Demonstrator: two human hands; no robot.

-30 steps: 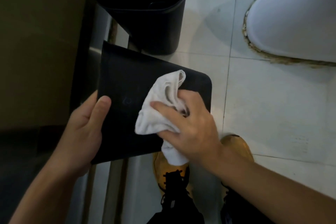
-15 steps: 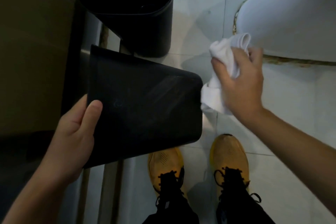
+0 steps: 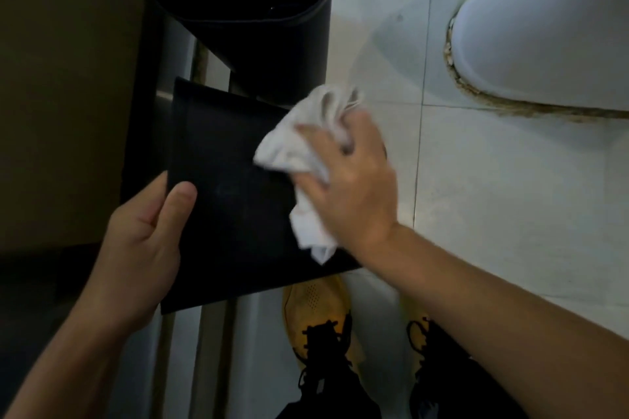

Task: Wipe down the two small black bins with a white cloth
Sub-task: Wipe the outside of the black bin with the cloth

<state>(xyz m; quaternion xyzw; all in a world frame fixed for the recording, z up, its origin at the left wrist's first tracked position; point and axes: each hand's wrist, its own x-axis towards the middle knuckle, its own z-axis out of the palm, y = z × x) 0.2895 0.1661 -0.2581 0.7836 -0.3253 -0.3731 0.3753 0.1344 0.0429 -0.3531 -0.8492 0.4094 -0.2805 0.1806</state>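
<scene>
I hold a small black bin (image 3: 231, 194) on its side above the floor, one flat face turned up at me. My left hand (image 3: 143, 248) grips its left edge, thumb on the top face. My right hand (image 3: 354, 187) clutches a crumpled white cloth (image 3: 306, 146) and presses it on the right part of that face. A second black bin (image 3: 258, 17) stands upright on the floor just beyond, its open mouth showing; the bin in my hands hides its base.
A white toilet base (image 3: 551, 31) with a stained seal stands at the upper right on pale floor tiles (image 3: 510, 214). A dark wall or cabinet (image 3: 68, 78) runs along the left. My yellow shoes (image 3: 316, 316) are below the held bin.
Half a second ago my right hand had lifted the cloth off to the right of the bin. It has swung back left and the cloth lies on the bin's face again. My left hand kept its hold.
</scene>
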